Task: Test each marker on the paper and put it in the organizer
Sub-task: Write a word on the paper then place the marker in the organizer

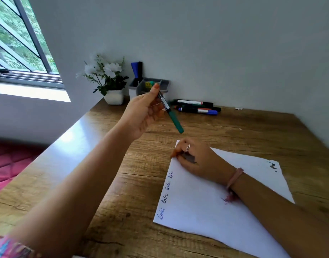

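The left hand is gripping a green marker in the air above the bench, fingers curled round its barrel, the capped green end slanting down and to the right while the other end is pointing up toward the organizer. The right hand is resting on the upper left corner of the paper, its fingers curled loosely downward against the sheet; whether it is holding anything under them I cannot tell. The two hands are apart, the left one raised, the right one lying low. The paper is lying askew on the wooden bench, carrying a row of blue handwritten words along its left edge, a reddish smudge near the wrist and dark blots at its far right corner. The grey organizer is standing against the wall, with a blue marker and a black one sticking up from a rear compartment. Beside it a small heap of markers is lying on the bench, and a white pot of white flowers is standing at its left.
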`<action>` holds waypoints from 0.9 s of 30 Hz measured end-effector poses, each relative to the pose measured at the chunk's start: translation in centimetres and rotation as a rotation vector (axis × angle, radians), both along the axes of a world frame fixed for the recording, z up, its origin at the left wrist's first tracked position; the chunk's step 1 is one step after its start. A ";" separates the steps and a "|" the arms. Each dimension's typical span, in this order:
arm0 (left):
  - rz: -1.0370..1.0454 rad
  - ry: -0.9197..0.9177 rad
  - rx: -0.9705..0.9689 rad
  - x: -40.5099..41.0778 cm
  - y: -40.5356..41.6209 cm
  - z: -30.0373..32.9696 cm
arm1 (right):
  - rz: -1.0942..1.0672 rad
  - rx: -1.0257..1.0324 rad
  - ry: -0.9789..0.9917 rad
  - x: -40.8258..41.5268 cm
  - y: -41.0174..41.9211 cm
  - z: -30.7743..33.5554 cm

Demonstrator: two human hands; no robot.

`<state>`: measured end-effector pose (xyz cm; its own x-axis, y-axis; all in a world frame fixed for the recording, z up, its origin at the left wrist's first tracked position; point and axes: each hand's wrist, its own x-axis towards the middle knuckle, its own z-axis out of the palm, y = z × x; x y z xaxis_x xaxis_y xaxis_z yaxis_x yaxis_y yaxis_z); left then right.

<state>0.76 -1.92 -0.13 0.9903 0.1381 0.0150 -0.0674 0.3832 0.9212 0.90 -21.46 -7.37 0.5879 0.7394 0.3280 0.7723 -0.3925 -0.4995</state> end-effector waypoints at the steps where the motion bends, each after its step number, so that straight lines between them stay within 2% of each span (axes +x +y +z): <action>1: -0.004 0.015 0.010 -0.3 -0.1 -0.2 | -0.008 0.004 0.019 -0.1 0.0 0.1; 8: -0.130 0.036 0.137 -1.4 -1.8 -2.1 | -0.048 0.030 0.095 0.0 -0.2 0.1; 11: -0.140 0.014 0.159 -1.5 -1.7 -2.0 | -0.124 0.149 0.185 -0.2 -0.2 0.7; 16: -0.230 -0.049 0.155 -2.1 -2.4 -2.1 | -0.214 0.486 0.506 -1.1 0.5 3.5; 20: -0.278 -0.080 0.158 -2.6 -3.5 -2.3 | -0.166 0.506 0.596 -1.5 0.5 4.0; 23: -0.298 -0.046 0.285 -2.8 -3.5 -2.3 | -0.166 0.600 0.645 -1.4 0.4 4.2; 25: -0.407 0.048 0.401 -3.0 -3.5 -2.0 | -0.178 0.645 0.643 -0.8 0.0 4.0; 27: -0.562 0.127 0.479 -3.4 -3.5 -1.7 | -0.215 0.575 0.577 -0.7 -0.1 3.8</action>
